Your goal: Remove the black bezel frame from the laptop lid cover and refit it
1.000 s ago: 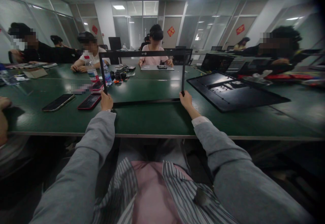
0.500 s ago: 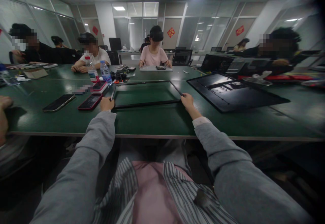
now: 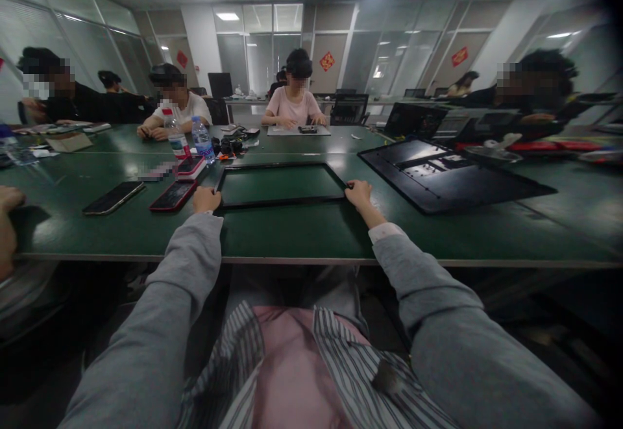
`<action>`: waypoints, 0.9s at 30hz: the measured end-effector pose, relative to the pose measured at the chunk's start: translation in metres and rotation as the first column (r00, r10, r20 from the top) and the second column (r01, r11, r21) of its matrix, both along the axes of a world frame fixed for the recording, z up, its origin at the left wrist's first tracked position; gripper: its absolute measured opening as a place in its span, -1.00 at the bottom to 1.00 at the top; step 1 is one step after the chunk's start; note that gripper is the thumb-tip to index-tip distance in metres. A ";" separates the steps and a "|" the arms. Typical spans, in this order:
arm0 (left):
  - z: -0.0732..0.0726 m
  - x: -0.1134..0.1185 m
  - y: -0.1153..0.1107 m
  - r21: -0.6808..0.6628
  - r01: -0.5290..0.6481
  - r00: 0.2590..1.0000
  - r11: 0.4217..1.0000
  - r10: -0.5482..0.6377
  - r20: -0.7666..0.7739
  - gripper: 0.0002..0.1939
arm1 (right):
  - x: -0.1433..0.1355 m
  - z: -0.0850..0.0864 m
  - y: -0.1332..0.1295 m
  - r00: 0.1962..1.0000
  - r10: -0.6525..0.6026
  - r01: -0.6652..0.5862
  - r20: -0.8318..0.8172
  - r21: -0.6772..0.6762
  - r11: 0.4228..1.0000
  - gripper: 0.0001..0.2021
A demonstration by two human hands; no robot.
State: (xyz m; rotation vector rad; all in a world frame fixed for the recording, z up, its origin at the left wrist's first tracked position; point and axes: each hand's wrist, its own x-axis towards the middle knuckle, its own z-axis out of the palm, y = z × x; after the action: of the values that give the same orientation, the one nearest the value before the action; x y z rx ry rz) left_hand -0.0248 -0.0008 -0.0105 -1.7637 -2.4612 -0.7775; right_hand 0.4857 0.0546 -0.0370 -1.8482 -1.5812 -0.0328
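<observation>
Two of our hands hold one black monitor bezel point(image 3: 287, 202), which lies flat on the green table point(image 3: 292, 237) between them, its open middle showing the tabletop. Our left hand point(image 3: 207, 200) pinches its left side by the near corner, thumb and fingers closed on the thin bar; our right hand point(image 3: 359, 193) pinches the right side likewise. Just left of our left hand we see a red-edged smartphone point(image 3: 172, 196), and farther left a black smartphone point(image 3: 113, 198). Beyond that hand stand a red-capped bottle point(image 3: 179, 143) and a blue-capped water bottle point(image 3: 202, 141), with a tangle of small black parts point(image 3: 232, 145) to their right. To the right of our right hand, well apart from the bezel, lies a large black back panel point(image 3: 467, 182). Past both hands, across the table, we face a person in a pink shirt point(image 3: 293, 104), whose hands are at a pale board point(image 3: 282, 132).
</observation>
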 end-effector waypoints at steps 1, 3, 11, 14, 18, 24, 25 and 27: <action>0.001 0.001 -0.001 -0.010 -0.002 1.000 1.000 0.002 -0.005 -0.57 | -0.001 0.000 0.000 0.999 -0.027 0.028 0.017 -0.031 0.999 -0.54; 0.003 0.005 -0.003 0.004 -0.018 1.000 1.000 0.018 -0.011 -0.53 | -0.004 0.002 -0.001 0.997 -0.070 0.073 0.045 -0.089 0.993 -0.52; 0.010 0.027 -0.022 0.071 0.241 0.969 0.968 -0.236 -0.071 -0.44 | -0.009 0.010 -0.008 0.997 -0.075 0.073 -0.022 -0.057 0.996 -0.59; 0.011 0.028 -0.027 -0.021 0.373 0.925 0.928 -0.374 -0.071 -0.43 | -0.010 0.015 -0.015 0.992 -0.102 0.102 -0.070 -0.005 0.995 -0.63; 0.014 0.023 -0.029 -0.059 0.471 0.881 0.880 -0.473 -0.017 -0.38 | -0.008 0.027 -0.022 0.983 -0.172 0.177 -0.062 0.102 0.979 -0.62; 0.013 0.016 -0.025 -0.046 0.475 0.880 0.879 -0.474 0.030 -0.44 | 0.056 0.043 -0.035 0.925 -0.368 0.378 -0.093 0.331 0.865 -0.50; 0.013 0.017 -0.023 -0.041 0.453 0.892 0.891 -0.452 0.036 -0.45 | 0.078 0.041 -0.040 0.886 -0.440 0.463 -0.147 0.328 0.823 -0.49; 0.013 0.018 -0.022 -0.027 0.415 0.909 0.909 -0.413 0.047 -0.46 | 0.126 0.031 -0.055 0.742 -0.595 0.671 -0.309 0.326 0.666 -0.48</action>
State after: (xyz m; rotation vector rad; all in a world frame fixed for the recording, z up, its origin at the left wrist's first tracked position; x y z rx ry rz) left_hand -0.0072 -0.0225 0.0022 -2.3481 -2.1536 -0.7954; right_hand 0.6118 0.0001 -0.0060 -1.8887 -0.6535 -0.4789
